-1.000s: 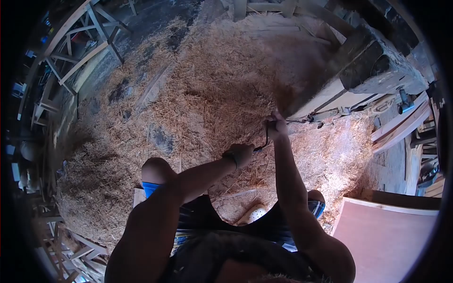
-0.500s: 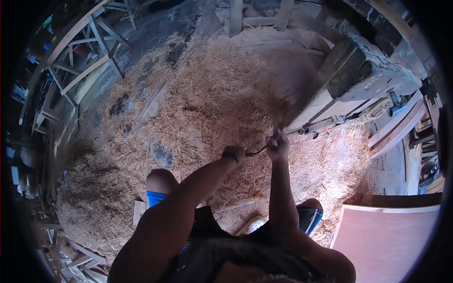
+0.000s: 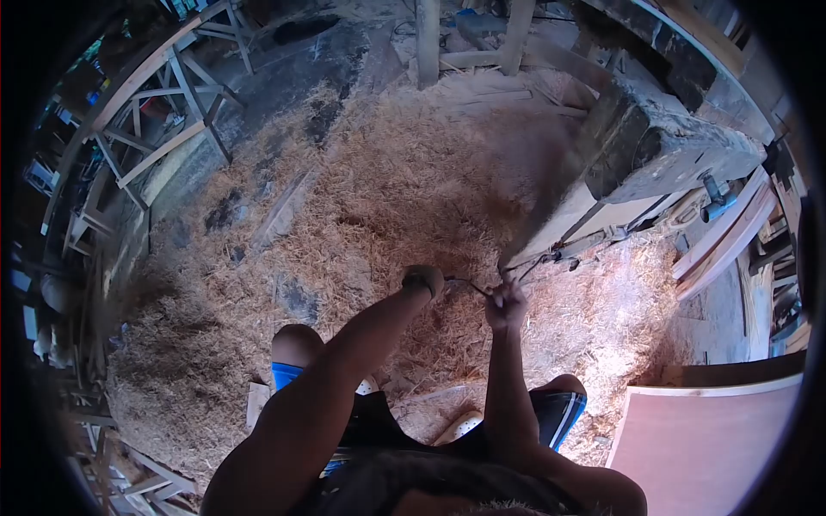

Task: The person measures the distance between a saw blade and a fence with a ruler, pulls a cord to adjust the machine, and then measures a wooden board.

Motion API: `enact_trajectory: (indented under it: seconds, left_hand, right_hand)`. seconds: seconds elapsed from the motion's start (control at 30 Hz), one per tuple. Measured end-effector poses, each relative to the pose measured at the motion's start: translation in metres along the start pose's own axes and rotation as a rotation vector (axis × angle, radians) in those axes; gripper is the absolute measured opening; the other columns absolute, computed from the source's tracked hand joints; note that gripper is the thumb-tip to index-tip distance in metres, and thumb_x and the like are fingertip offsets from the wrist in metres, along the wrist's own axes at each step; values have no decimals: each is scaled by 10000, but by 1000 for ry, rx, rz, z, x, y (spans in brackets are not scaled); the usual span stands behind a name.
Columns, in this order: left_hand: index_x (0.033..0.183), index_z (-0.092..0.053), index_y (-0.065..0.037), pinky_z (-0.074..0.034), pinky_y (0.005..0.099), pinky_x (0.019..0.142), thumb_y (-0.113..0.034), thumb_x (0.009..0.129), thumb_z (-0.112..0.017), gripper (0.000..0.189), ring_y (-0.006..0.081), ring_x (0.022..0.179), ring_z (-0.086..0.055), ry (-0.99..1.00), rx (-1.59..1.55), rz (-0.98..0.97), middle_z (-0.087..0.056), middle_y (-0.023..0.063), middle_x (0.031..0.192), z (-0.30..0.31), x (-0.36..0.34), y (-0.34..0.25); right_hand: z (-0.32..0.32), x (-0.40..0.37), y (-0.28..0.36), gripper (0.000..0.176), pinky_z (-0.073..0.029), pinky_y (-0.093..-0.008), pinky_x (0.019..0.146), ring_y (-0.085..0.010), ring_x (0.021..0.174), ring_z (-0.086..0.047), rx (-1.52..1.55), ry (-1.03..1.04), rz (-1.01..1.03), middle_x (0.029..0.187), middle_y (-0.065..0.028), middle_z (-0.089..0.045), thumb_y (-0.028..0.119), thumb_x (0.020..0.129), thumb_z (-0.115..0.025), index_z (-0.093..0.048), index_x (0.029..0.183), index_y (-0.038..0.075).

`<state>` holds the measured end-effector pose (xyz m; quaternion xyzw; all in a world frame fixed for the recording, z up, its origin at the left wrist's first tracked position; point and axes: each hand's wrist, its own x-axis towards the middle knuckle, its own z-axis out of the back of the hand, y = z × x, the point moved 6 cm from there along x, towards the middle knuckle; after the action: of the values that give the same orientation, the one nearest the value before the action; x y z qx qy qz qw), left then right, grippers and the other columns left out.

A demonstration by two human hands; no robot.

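A thin dark cord [image 3: 469,284] spans the short gap between my two hands. My left hand [image 3: 423,279], with a band at the wrist, is closed around its left end. At the cord's other side, my right hand [image 3: 507,304] pinches it with the fingers pressed together. Above the right hand, a thin dark line runs up toward the lower end of a large wooden block [image 3: 632,146]; whether it is the same cord I cannot tell. Wood shavings [image 3: 387,206] cover the floor under both hands.
Wooden trestles [image 3: 185,95] stand at the upper left. A pinkish panel [image 3: 705,439] with a pale edge lies at the lower right. Curved planks [image 3: 723,232] lean at the right, near a blue clamp-like part [image 3: 718,206]. My shoes [image 3: 460,426] are below my hands.
My right hand has moved down toward my body, while my left hand has stayed nearly in place. The block and trestles appear slightly shifted in view.
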<state>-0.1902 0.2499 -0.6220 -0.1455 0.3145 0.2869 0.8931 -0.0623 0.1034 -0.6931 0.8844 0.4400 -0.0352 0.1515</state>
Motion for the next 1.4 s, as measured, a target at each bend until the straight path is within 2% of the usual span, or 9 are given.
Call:
enact_trajectory:
  seconds: [0.13, 0.2, 0.37, 0.57, 0.77, 0.93, 1.0, 1.23, 1.4]
  left_hand:
    - [1002, -712, -13, -566, 453, 773, -229, 898, -579, 274, 341, 909, -715, -197, -283, 13, -712, 219, 981, -5, -41, -19]
    - [1007, -707, -14, -562, 456, 794, -245, 914, -559, 289, 325, 890, -721, -311, -355, 29, -711, 227, 1000, -38, -54, -30]
    - [1005, -721, -35, -554, 477, 784, -220, 873, -609, 254, 360, 911, -709, -205, -115, 14, -718, 198, 970, -44, 2, -8]
    - [1008, -721, -39, -551, 485, 789, -204, 879, -604, 240, 363, 912, -705, -196, -284, 33, -716, 199, 975, 10, -56, -21]
    - [1011, -716, -35, -560, 467, 784, -217, 864, -632, 248, 365, 895, -708, -201, -127, -51, -712, 198, 979, -27, -39, -23]
    - [1012, -713, -32, -559, 473, 788, -229, 869, -623, 260, 353, 887, -710, -162, -73, 47, -714, 193, 969, 35, -45, -19]
    - [1014, -711, -25, -555, 481, 790, -244, 888, -594, 279, 350, 893, -708, -341, -320, 42, -715, 193, 963, 9, -73, -34]
    - [1020, -723, -43, -557, 468, 780, -257, 911, -566, 287, 321, 883, -714, -184, -22, -59, -722, 176, 957, -42, -29, -29]
    - [1054, -711, -65, -566, 455, 732, -241, 908, -564, 272, 298, 839, -723, -205, -44, 5, -729, 147, 920, 38, -44, -17]
  right_hand:
    - [86, 68, -40, 204, -371, -301, 511, -93, 388, -240, -242, -539, -153, 467, 74, -237, 185, 967, -543, -488, 775, 146]
    - [56, 129, -53, 247, -397, -300, 538, -101, 411, -278, -110, 12, -195, 502, 59, -274, 191, 979, -546, -466, 750, 146]
    - [-71, 18, 7, 199, -454, -284, 575, -76, 495, -404, 49, 144, -94, 639, 52, -463, 163, 933, -639, -497, 795, 154]
    - [69, 75, -39, 116, -425, -239, 546, -102, 463, -406, -323, -208, -245, 646, 36, -488, 159, 911, -652, -540, 917, 133]
    - [-76, 37, 9, 139, -450, -284, 617, -89, 446, -346, 86, 58, -167, 596, 45, -434, 198, 950, -614, -579, 839, 123]
    - [35, 19, 2, 91, -466, -327, 617, -98, 443, -342, -243, -42, -28, 601, 38, -428, 161, 961, -595, -577, 878, 128]
    - [36, 40, -24, 68, -450, -312, 598, -102, 455, -356, -380, -549, -129, 607, 36, -433, 153, 952, -612, -571, 911, 118]
    - [-52, 42, 3, 84, -390, -298, 545, -105, 459, -344, -16, -62, -195, 591, 46, -380, 160, 947, -624, -552, 970, 124]
    - [53, 34, 3, 51, -338, -293, 547, -106, 475, -327, -246, -36, -183, 584, 49, -362, 170, 951, -606, -596, 919, 132]
